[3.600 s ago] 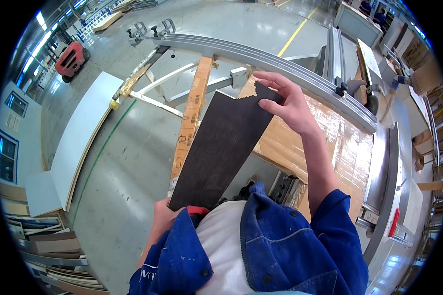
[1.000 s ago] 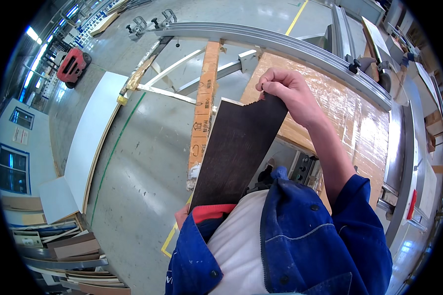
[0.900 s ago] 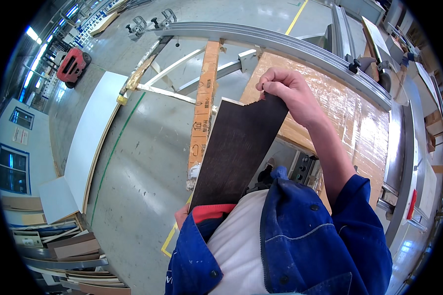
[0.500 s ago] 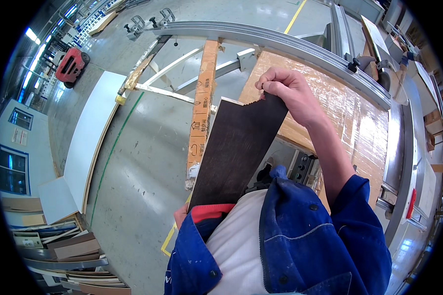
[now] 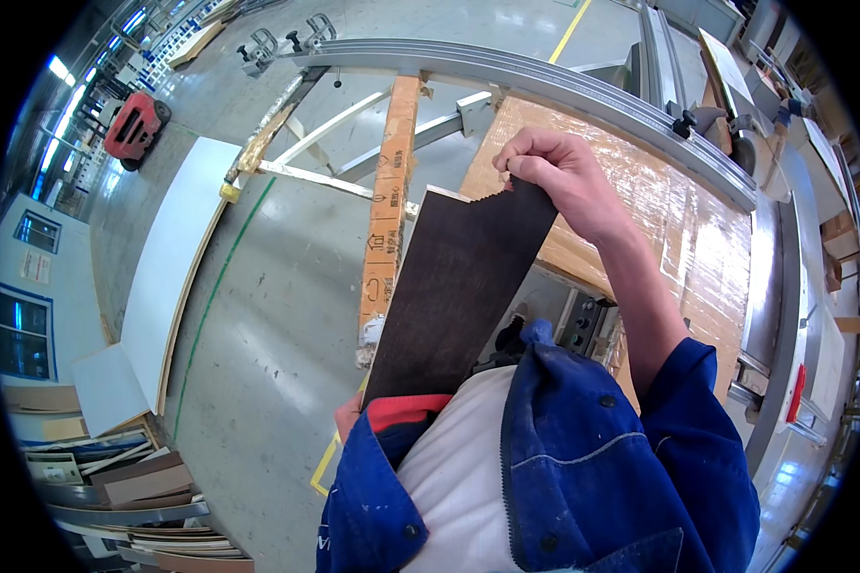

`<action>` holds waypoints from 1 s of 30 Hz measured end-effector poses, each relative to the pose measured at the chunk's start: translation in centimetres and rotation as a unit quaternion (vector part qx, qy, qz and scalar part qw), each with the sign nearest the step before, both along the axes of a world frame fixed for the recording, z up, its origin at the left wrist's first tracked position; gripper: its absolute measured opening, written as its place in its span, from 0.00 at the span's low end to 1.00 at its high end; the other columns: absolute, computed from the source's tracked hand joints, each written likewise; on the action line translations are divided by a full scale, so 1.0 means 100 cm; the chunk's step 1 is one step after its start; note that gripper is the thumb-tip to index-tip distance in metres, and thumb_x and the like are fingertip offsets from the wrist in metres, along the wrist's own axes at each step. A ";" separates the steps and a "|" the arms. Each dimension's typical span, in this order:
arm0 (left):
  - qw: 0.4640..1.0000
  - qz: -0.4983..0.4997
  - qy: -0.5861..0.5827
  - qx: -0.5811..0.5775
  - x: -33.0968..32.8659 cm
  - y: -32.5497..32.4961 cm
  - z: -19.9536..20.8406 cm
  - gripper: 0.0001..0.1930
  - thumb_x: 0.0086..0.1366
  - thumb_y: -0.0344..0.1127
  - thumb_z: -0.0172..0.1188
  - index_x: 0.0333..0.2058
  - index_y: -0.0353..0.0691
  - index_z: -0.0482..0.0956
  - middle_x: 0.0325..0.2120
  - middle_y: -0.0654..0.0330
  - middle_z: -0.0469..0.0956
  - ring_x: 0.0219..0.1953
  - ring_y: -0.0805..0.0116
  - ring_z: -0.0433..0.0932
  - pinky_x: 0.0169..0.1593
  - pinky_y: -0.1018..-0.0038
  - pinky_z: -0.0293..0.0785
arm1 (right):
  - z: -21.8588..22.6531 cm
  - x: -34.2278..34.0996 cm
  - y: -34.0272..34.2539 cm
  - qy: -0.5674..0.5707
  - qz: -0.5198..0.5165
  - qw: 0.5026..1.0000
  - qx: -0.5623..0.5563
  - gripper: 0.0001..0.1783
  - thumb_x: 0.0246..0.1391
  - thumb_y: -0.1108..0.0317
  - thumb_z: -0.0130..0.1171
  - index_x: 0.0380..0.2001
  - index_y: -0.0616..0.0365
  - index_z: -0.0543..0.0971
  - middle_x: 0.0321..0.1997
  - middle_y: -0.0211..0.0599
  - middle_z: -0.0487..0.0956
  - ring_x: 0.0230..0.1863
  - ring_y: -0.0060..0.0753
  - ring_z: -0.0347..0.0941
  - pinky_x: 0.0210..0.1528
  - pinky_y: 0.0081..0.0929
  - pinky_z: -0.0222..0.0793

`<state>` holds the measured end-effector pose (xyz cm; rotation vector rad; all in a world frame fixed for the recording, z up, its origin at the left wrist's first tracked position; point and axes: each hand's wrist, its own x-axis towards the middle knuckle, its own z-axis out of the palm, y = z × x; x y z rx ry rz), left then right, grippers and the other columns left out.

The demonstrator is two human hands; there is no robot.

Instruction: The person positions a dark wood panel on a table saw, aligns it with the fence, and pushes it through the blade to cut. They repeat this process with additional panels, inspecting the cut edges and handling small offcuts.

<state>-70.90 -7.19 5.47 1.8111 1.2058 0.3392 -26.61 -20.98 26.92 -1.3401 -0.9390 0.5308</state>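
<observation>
A dark brown, flat board slants up in front of my chest. Its far end has a pale edge at the left and a ragged, broken notch next to the right corner. My right hand is closed at that corner, thumb and forefinger pinched together by the notch. Whether a loose splinter is between the fingertips is too small to tell. Only a bit of my left hand shows, at the board's lower left edge, gripping it there; the jacket collar hides the rest.
A sliding saw table frame with a long metal rail stands ahead. An orange-wrapped beam crosses it, left of a film-covered wooden panel. White boards lie at the left, above stacked offcuts. A red forklift stands far left.
The view has shifted very slightly. Both hands and the board keep nearly the same pose, with my right hand still at the broken corner.
</observation>
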 end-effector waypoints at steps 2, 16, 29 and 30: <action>1.000 0.010 -0.005 -0.013 0.000 0.000 -0.002 0.13 0.59 0.33 0.68 0.41 0.32 0.85 0.24 0.62 0.83 0.33 0.81 0.75 0.39 0.75 0.74 | 0.000 0.002 0.000 0.004 0.008 1.000 -0.013 0.09 0.60 0.69 0.57 0.34 0.61 0.83 0.30 0.22 0.78 0.34 0.12 0.69 0.38 0.17 0.64; 0.998 0.059 -0.004 -0.028 0.049 -0.024 0.090 0.15 0.56 0.35 0.71 0.38 0.29 0.85 0.23 0.58 0.84 0.31 0.80 0.77 0.36 0.73 0.75 | 0.021 0.016 -0.009 -0.124 0.152 0.973 -0.122 0.12 0.50 0.64 0.71 0.35 0.59 0.83 0.29 0.24 0.80 0.33 0.17 0.72 0.38 0.22 0.68; 1.000 -0.024 0.003 0.018 0.032 -0.010 0.064 0.19 0.56 0.43 0.72 0.39 0.33 0.85 0.24 0.47 0.83 0.31 0.78 0.79 0.37 0.70 0.76 | 0.041 0.012 -0.010 -0.187 0.157 0.955 -0.171 0.14 0.48 0.65 0.71 0.37 0.60 0.85 0.33 0.28 0.83 0.35 0.21 0.75 0.41 0.22 0.72; 1.000 -0.023 0.005 0.019 0.031 -0.009 0.061 0.19 0.56 0.43 0.72 0.39 0.33 0.85 0.24 0.47 0.83 0.31 0.78 0.79 0.37 0.70 0.76 | 0.036 0.014 -0.009 -0.183 0.157 0.956 -0.167 0.14 0.48 0.65 0.72 0.37 0.60 0.86 0.33 0.28 0.83 0.36 0.21 0.76 0.41 0.22 0.72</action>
